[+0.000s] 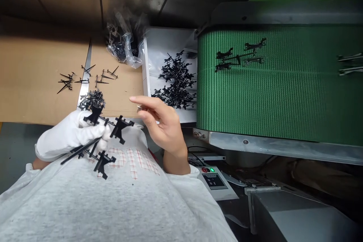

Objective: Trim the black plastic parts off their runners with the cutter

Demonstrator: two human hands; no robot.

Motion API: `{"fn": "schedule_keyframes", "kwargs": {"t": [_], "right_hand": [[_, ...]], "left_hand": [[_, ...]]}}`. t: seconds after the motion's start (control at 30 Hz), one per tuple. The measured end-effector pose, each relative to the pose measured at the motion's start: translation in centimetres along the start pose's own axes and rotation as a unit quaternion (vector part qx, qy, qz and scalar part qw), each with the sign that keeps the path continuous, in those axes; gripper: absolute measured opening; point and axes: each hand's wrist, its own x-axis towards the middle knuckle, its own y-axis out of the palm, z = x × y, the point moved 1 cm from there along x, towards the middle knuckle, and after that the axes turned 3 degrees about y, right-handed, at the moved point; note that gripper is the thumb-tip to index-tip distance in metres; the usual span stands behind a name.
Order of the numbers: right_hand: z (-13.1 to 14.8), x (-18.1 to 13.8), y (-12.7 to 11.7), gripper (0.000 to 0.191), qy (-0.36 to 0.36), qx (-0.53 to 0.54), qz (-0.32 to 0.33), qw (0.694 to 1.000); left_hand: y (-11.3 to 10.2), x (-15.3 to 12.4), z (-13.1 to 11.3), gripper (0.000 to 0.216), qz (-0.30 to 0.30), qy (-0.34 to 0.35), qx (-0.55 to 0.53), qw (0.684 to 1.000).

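Observation:
My left hand [76, 134], in a white glove, grips a black plastic moulded frame [120, 129] in front of my shirt. Bracket-like pieces stick out from its thin rods at several ends. To its right is my bare right hand [163, 121], apart from the frame. Its index finger points left and the other fingers curl in. A small pale, shiny tip shows between thumb and index finger; what it belongs to is hidden. Just beyond the glove lies a heap of small black parts [92, 99] on the brown cardboard surface [124, 83].
Loose black sprue pieces [66, 82] and a metal strip [85, 64] lie on the cardboard. Behind is a clear plastic bag [124, 43]. A white box [146, 68] holds many black parts. On the right, a green conveyor belt [241, 102] carries black frames, near a control panel [215, 181].

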Motion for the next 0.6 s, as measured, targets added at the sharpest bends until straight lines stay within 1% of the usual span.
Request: {"fn": "schedule_keyframes", "kwargs": {"t": [0.07, 0.13, 0.27, 0.4, 0.5, 0.57, 0.6], "right_hand": [[0.03, -0.1, -0.04, 0.025, 0.003, 0.005, -0.001, 1.0], [0.12, -0.32, 0.0, 0.025, 0.004, 0.013, 0.01, 1.0], [0.24, -0.73, 0.19, 0.026, 0.0, 0.031, 0.032, 0.999], [0.15, -0.65, 0.3, 0.025, 0.001, 0.031, 0.042, 0.999], [0.02, -0.37, 0.22, 0.024, 0.019, 0.006, 0.026, 0.999], [0.02, -0.3, 0.15, 0.025, 0.034, -0.011, 0.003, 0.999], [0.08, -0.34, 0.14, 0.025, 0.035, -0.013, -0.007, 0.999]], "left_hand": [[-0.04, -0.01, -0.09, 0.057, 0.0, -0.041, -0.032, 0.999], [-0.11, 0.02, -0.12, 0.058, -0.01, -0.06, -0.053, 0.997], [-0.27, -0.02, 0.04, 0.054, -0.013, -0.051, -0.062, 0.997], [-0.43, -0.2, 0.24, 0.047, 0.017, -0.02, -0.071, 0.997], [-0.53, -0.21, 0.32, 0.043, 0.037, -0.018, -0.089, 0.995], [-0.59, -0.1, 0.37, 0.045, 0.026, -0.024, -0.096, 0.995], [-0.63, -0.02, 0.41, 0.047, 0.011, -0.026, -0.095, 0.995]]}}
